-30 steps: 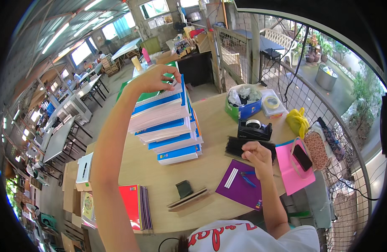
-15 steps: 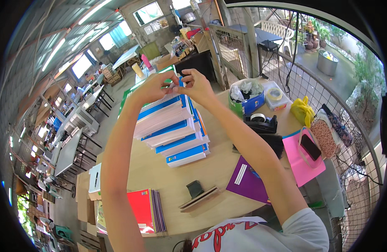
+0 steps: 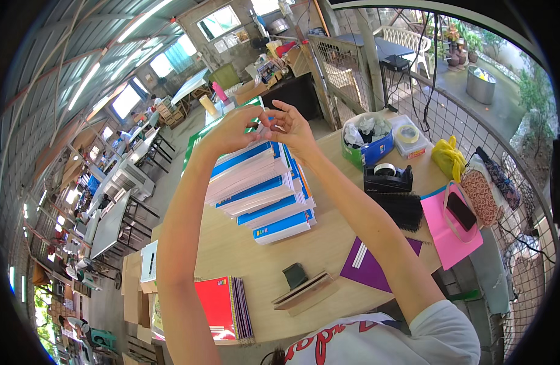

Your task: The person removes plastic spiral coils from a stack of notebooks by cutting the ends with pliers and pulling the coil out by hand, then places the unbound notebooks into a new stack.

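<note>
Both my arms reach forward over a tall stack of blue-edged books (image 3: 255, 182) on the wooden table. My left hand (image 3: 240, 129) and my right hand (image 3: 289, 128) meet just above the top of the stack. The fingers of each are bent and pinched together. Between the fingertips a small whitish, clear bit shows, too small to name. The right hand's upper fingers lift away from its pinch. The stack is uneven, its lower books stepping toward me. Green-covered books (image 3: 198, 137) lie beyond my left wrist.
Red spiral notebooks (image 3: 216, 304) lie at the near left. A purple notebook (image 3: 368, 267), a dark tape dispenser (image 3: 388, 178), a pink folder (image 3: 456, 237) with a phone (image 3: 461, 211), and a tub of crumpled plastic (image 3: 368, 143) sit to the right. Wire mesh fencing borders the right side.
The whole view has shifted slightly, moving the scene right and a little down. My hands stay together above the stack, and the right hand's fingers have changed their bend slightly.
</note>
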A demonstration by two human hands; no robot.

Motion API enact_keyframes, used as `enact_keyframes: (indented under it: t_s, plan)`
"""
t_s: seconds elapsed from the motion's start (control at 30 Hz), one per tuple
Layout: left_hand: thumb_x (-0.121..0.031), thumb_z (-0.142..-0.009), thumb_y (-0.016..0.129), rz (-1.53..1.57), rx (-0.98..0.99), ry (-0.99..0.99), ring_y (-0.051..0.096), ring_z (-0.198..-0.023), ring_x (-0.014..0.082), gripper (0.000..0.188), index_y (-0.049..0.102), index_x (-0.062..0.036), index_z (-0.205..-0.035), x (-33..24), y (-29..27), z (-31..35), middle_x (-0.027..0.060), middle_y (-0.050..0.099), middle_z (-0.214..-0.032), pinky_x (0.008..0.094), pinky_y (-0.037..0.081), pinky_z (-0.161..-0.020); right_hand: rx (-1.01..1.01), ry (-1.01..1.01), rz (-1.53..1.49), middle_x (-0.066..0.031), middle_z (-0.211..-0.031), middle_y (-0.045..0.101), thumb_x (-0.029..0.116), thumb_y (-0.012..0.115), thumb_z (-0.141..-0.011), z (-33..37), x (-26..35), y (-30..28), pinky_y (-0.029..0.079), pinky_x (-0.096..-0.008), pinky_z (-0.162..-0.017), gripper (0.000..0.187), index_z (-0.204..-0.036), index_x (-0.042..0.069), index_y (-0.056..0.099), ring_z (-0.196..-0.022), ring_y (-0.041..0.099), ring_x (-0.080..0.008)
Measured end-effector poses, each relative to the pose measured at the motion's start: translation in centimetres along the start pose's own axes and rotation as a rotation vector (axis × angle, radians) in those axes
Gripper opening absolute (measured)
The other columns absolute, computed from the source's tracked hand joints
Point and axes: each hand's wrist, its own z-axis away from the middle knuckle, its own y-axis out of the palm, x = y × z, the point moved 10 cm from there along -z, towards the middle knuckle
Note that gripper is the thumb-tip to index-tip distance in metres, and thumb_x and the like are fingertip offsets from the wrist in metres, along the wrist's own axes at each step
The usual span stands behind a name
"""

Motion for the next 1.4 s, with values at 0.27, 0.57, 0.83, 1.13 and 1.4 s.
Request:
enact_keyframes:
  t_s: [0.27, 0.57, 0.83, 1.13, 1.4]
  plan:
    - [0.002, -0.079, 0.064, -0.221, -0.174, 0.022, 0.058, -0.115, 0.0280, 0.020, 0.071, -0.0066, -0.095, 0.0, -1.1, 0.6, 0.0087, 0.057, -0.131, 0.0389, 0.047, -0.096, -0.038, 0.016, -0.196, -0.0118, -0.136, 0.048, -0.006, 0.083, -0.071, 0.3, -0.4, -0.1, 0.050, -0.0328, -0.094, 0.089, -0.146, 0.005, 0.037, -0.109, 0.053, -0.0178]
    - [-0.006, -0.075, 0.073, -0.204, -0.176, -0.065, 0.065, -0.095, 0.0246, 0.011, 0.072, -0.0010, -0.084, 1.3, -2.2, 0.9, 0.0095, 0.054, -0.141, 0.0363, 0.051, -0.081, -0.048, 0.022, -0.167, -0.0104, -0.134, 0.050, -0.008, 0.080, -0.073, 0.5, -0.3, 0.0, 0.052, -0.0315, -0.092, 0.086, -0.145, 0.005, 0.036, -0.112, 0.055, -0.0187]
    - [-0.004, -0.074, 0.071, -0.270, -0.477, -0.010, 0.066, -0.076, 0.0221, 0.014, 0.062, 0.0045, -0.068, -0.6, -2.8, 2.3, 0.0105, 0.063, -0.131, 0.0332, 0.052, -0.070, -0.192, -0.071, 0.208, -0.0120, -0.119, 0.060, 0.007, 0.081, -0.076, 0.0, 2.4, -1.7, 0.052, -0.0314, -0.083, 0.058, -0.128, 0.002, 0.057, -0.093, 0.061, -0.0167]
    - [-0.006, -0.074, 0.075, -0.238, -0.522, -0.041, 0.064, -0.068, 0.0185, 0.015, 0.065, 0.0039, -0.069, 0.2, -3.7, 2.8, 0.0063, 0.065, -0.129, 0.0314, 0.052, -0.067, -0.050, -0.031, 0.703, -0.0131, -0.106, 0.068, 0.013, 0.081, -0.075, -2.0, 3.2, 1.0, 0.054, -0.0321, -0.076, 0.034, -0.106, 0.003, 0.071, -0.086, 0.067, -0.0167]
    - [0.002, -0.069, 0.077, -0.020, -0.376, -0.166, 0.062, -0.064, 0.0120, 0.068, 0.054, 0.0038, -0.134, 1.1, -3.0, 2.6, 0.0066, 0.072, -0.072, 0.0296, 0.050, -0.065, -0.009, 0.039, 0.397, -0.0126, -0.101, 0.069, 0.000, 0.077, -0.080, -2.3, 1.9, 0.9, 0.056, -0.0290, -0.079, 0.032, -0.109, -0.006, 0.066, -0.090, 0.069, -0.0175]
